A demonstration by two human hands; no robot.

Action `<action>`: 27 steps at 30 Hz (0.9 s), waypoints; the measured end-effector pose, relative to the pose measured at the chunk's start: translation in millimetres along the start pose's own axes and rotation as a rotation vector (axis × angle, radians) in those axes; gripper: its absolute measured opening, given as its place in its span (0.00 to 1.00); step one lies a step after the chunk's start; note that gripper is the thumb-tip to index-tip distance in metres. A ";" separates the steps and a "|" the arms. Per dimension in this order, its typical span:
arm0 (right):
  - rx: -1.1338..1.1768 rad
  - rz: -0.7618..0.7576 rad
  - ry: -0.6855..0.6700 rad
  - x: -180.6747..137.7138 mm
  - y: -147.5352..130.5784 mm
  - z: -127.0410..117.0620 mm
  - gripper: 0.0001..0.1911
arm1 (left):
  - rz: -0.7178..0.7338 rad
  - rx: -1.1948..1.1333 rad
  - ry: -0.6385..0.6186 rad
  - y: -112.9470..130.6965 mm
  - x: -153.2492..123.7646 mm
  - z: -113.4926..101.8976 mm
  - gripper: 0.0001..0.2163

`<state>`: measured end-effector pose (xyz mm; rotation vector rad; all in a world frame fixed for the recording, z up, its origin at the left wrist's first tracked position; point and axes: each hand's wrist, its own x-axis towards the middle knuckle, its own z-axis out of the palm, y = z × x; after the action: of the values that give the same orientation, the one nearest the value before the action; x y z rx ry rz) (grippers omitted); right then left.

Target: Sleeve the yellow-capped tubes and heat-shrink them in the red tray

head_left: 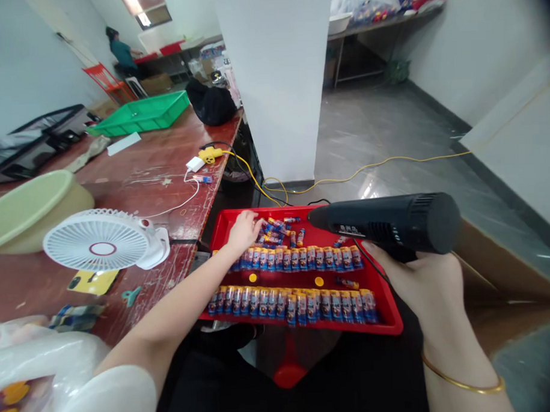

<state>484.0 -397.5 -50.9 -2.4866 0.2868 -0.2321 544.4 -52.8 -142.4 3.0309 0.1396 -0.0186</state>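
My right hand (431, 278) is closed around the grip of a black hair dryer (384, 223), held level over the right of a red tray (387, 310), its narrow nozzle facing left. At the tray's back left, my left hand (243, 234) reaches down with fingers slightly apart, beside a pile of loose small tubes (276, 229). I cannot tell whether the fingertips touch a tube. Orange-capped blue tubes stand upright in a back row (299, 259) and a front row (269, 301). Between the rows lie two yellow discs (320, 281) and a tube (347, 283) on its side.
Left of the tray, a red-brown table (147, 174) carries a white fan (100, 242), a pale basin (36, 208), a green crate (140, 114) and a yellow power strip (210, 154). A white pillar (280, 85) stands ahead. Cardboard (498, 264) is at right. A person (123, 52) works far back.
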 end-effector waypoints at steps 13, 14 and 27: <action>-0.289 -0.287 -0.014 -10.9 -36.6 16.8 0.20 | -0.252 0.227 -0.423 30.8 -104.9 1.6 0.15; -0.290 -0.277 -0.012 -12.3 -34.2 14.6 0.20 | -0.264 0.226 -0.438 32.1 -101.3 5.6 0.15; -0.206 -0.224 0.076 -9.1 0.0 14.8 0.28 | -0.233 0.073 -0.235 16.0 -56.6 -36.4 0.17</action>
<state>478.7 -386.8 -63.5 -2.7188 0.0648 -0.4079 489.8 -70.0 -103.6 3.0344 0.4788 -0.4051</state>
